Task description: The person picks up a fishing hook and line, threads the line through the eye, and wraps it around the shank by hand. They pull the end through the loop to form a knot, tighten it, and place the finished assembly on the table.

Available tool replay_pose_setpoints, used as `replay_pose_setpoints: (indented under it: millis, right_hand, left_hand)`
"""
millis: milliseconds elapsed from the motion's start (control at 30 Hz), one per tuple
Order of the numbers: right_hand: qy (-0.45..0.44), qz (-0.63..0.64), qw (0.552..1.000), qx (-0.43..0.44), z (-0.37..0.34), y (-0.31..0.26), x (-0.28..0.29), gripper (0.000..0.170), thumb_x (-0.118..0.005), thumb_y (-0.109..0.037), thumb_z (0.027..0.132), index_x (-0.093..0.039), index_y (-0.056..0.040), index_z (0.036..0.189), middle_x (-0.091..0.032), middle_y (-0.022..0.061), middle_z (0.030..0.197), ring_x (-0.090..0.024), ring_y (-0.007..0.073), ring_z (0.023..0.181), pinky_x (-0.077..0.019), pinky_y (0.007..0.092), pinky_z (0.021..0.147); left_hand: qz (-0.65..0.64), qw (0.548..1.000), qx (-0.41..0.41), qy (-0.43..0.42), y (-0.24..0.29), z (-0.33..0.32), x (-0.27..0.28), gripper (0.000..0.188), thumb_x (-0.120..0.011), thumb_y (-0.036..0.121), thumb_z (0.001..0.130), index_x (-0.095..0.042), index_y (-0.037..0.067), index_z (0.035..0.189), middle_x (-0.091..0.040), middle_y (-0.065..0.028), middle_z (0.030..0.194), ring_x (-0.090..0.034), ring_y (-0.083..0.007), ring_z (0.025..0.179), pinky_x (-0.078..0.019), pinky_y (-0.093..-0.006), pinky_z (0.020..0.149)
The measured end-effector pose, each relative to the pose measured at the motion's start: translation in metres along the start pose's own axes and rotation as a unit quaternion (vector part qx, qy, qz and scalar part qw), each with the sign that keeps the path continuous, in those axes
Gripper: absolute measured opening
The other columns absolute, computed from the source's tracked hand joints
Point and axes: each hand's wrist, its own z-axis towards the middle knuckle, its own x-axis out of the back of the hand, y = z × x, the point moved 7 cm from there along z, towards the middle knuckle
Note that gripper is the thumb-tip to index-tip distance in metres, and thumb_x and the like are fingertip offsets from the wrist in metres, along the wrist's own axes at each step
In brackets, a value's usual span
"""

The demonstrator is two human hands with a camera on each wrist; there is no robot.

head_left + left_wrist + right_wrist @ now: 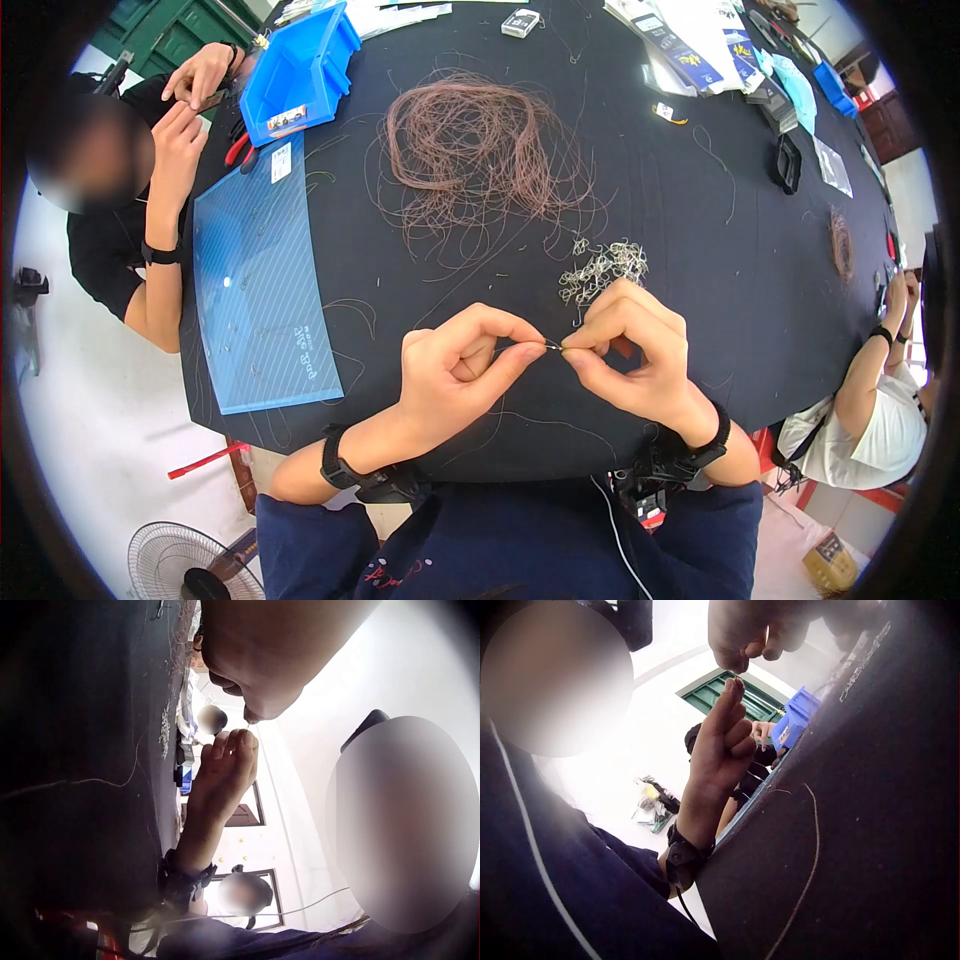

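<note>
Over the near part of the black table, my left hand (pixel 455 370) and right hand (pixel 640 350) meet tip to tip. Between them is a tiny shiny fishing hook (pixel 553 347), pinched by thumb and forefinger from both sides and mostly covered by the fingertips. In the left wrist view a fine strand (pixel 248 727) spans the small gap between the hands. Just beyond my right hand lies a heap of silver fishing hooks (pixel 605 268). A loose tangle of brown fishing line (pixel 460 140) spreads farther back.
A blue ruled mat (pixel 265 290) lies left, with a blue bin (pixel 300 75) and red-handled pliers (pixel 238 150) behind it. Packets (pixel 680 50) and a black frame (pixel 787 163) are at the back right. People sit at both sides. A loose thread (pixel 560 424) lies near the front edge.
</note>
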Motion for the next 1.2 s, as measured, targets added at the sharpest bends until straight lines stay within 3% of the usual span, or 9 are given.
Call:
replay_pose_setpoints:
  millis: [133,233,267,367,500,633,967,1100,1200]
  right_hand:
    - [-0.076,0.063,0.994,-0.057,-0.004,0.014,-0.004,0.018,-0.063,0.001,0.077,-0.063,-0.0028,0.095,-0.058,0.0047,0.081,-0.050,0.0074,0.059,-0.0389,0.0214,0.048]
    - [-0.048,0.287,0.915,-0.280,-0.009,0.036,-0.019,0.036,-0.050,0.000,0.085,-0.052,-0.0037,0.121,-0.058,0.0069,0.099,-0.054,0.0069,0.067,-0.0411,0.0196,0.051]
    - [-0.129,0.290,0.905,-0.282,-0.012,0.039,-0.030,0.051,-0.040,0.001,0.087,-0.034,-0.0055,0.137,-0.055,0.0084,0.112,-0.057,0.0087,0.074,-0.0431,0.0181,0.054]
    - [-0.214,0.367,0.869,-0.253,-0.026,0.033,-0.066,0.057,-0.049,-0.002,0.086,-0.029,-0.0034,0.139,-0.053,0.0111,0.110,-0.060,0.0117,0.083,-0.0486,0.0229,0.064]
    - [-0.373,0.390,0.782,-0.313,-0.039,0.016,-0.090,0.048,-0.059,-0.021,0.089,-0.038,-0.0003,0.127,-0.058,0.0068,0.097,-0.057,0.0100,0.076,-0.0462,0.0229,0.065]
    - [-0.322,0.449,0.781,-0.290,-0.032,0.014,-0.073,0.025,-0.049,-0.024,0.096,-0.057,-0.0005,0.099,-0.046,-0.0037,0.063,-0.041,0.0055,0.059,-0.0333,0.0221,0.053]
    - [-0.137,0.305,0.942,0.020,0.010,-0.012,0.023,0.018,-0.063,-0.023,0.081,-0.071,-0.0098,0.072,-0.060,0.0055,0.083,-0.048,0.0170,0.076,-0.0345,0.0305,0.072]
    - [0.009,0.435,0.899,0.054,0.012,-0.011,0.061,0.039,-0.060,-0.041,0.086,-0.054,-0.0219,0.052,-0.060,-0.0040,0.092,-0.043,0.0179,0.097,-0.0314,0.0319,0.080]
    - [-0.007,0.619,0.781,0.076,0.011,-0.006,0.080,0.031,-0.055,-0.034,0.090,-0.053,-0.0181,0.063,-0.062,-0.0015,0.085,-0.051,0.0205,0.095,-0.0327,0.0375,0.091]
  left_hand:
    - [0.018,1.000,-0.009,0.008,0.004,0.000,0.001,0.011,-0.072,0.005,0.078,-0.066,0.006,0.088,-0.032,0.0081,0.044,-0.027,0.0016,0.040,-0.0200,-0.0189,0.040]
    - [0.018,1.000,-0.016,0.012,0.005,0.000,0.002,0.010,-0.072,0.004,0.078,-0.066,0.005,0.087,-0.032,0.0082,0.045,-0.027,0.0016,0.040,-0.0206,-0.0187,0.040]
    - [0.011,1.000,-0.018,0.016,0.003,-0.001,0.002,0.010,-0.071,0.004,0.078,-0.066,0.005,0.087,-0.032,0.0083,0.045,-0.027,0.0015,0.040,-0.0209,-0.0186,0.040]
    - [-0.001,0.999,-0.035,0.018,0.006,0.000,0.001,0.011,-0.071,0.003,0.078,-0.067,0.004,0.088,-0.032,0.0082,0.045,-0.027,0.0016,0.040,-0.0215,-0.0183,0.040]
    - [0.015,0.998,-0.053,0.017,0.012,0.001,0.004,0.013,-0.071,0.002,0.078,-0.067,0.004,0.090,-0.033,0.0083,0.046,-0.028,0.0022,0.041,-0.0219,-0.0179,0.040]
    - [0.054,0.994,-0.078,0.058,0.020,0.004,0.020,0.016,-0.072,-0.003,0.075,-0.066,0.003,0.089,-0.034,0.0090,0.046,-0.027,0.0026,0.041,-0.0215,-0.0174,0.040]
    - [0.068,0.982,-0.071,0.164,0.020,0.007,0.059,0.013,-0.070,-0.004,0.076,-0.066,0.002,0.086,-0.032,0.0106,0.048,-0.024,0.0026,0.045,-0.0178,-0.0171,0.044]
    - [0.076,0.975,-0.069,0.198,0.017,0.010,0.073,0.009,-0.070,-0.001,0.078,-0.065,0.002,0.086,-0.030,0.0109,0.049,-0.023,0.0022,0.045,-0.0161,-0.0183,0.044]
    - [0.090,0.973,-0.068,0.201,0.019,0.011,0.077,0.009,-0.070,0.000,0.078,-0.065,0.002,0.085,-0.029,0.0107,0.049,-0.022,0.0022,0.046,-0.0158,-0.0184,0.044]
